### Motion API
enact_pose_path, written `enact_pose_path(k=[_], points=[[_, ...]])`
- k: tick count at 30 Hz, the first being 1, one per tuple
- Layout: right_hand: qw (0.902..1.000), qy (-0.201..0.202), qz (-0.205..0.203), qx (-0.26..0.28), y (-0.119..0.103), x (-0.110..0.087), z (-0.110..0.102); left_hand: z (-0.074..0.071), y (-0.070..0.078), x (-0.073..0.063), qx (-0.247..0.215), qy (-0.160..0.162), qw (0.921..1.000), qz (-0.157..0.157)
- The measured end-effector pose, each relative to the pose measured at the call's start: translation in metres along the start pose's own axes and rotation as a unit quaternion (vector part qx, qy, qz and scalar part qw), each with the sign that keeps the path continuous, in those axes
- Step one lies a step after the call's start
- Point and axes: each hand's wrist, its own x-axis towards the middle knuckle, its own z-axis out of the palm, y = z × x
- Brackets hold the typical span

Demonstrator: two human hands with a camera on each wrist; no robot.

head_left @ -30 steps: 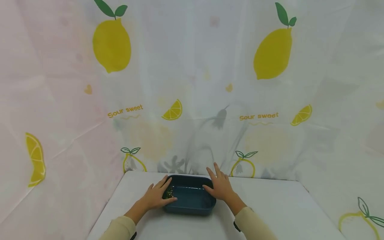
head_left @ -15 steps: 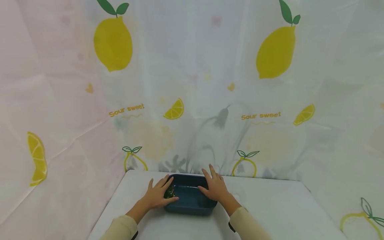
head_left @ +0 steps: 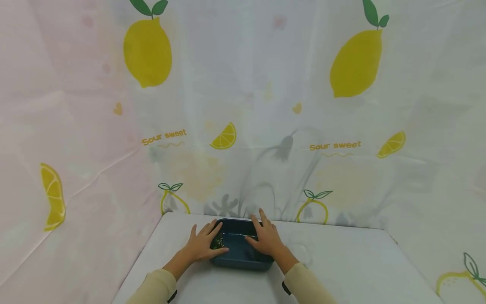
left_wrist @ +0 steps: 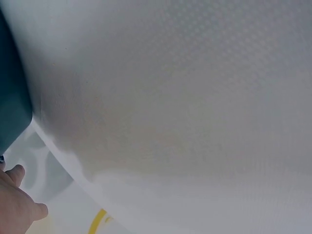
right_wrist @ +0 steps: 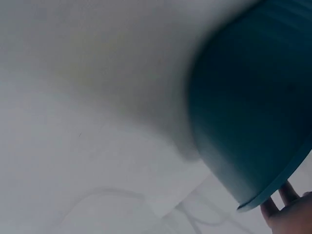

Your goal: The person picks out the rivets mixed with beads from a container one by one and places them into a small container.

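A dark blue rectangular dish [head_left: 238,250] with rounded corners sits on the white table in the head view. My left hand [head_left: 200,245] lies over its left end, fingers spread and fairly straight. Beside those fingers, inside the dish, shows a dark green thing with shiny gold flecks [head_left: 218,241], partly hidden by the hand. My right hand [head_left: 268,239] hovers over the dish's right end, fingers spread, thumb pointing inward over the dish. The right wrist view shows the dish's outer wall [right_wrist: 243,107], with fingers [right_wrist: 287,192] at its rim.
A white table [head_left: 341,261] extends to both sides of the dish. Right of the dish is a faint, clear round outline [head_left: 301,254] on the tabletop. Behind stands a pale curtain [head_left: 250,105] printed with lemons.
My right hand has moved left, further over the dish. The left hand keeps its place at the dish's left end. The whole head view has shifted slightly.
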Motion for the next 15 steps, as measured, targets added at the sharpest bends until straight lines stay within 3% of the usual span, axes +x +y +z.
enact_pose_path(k=[15], points=[[0.9995, -0.006, -0.006, 0.031, -0.015, 0.002, 0.008, 0.001, 0.001, 0.001, -0.016, -0.006, 0.9998, -0.003]])
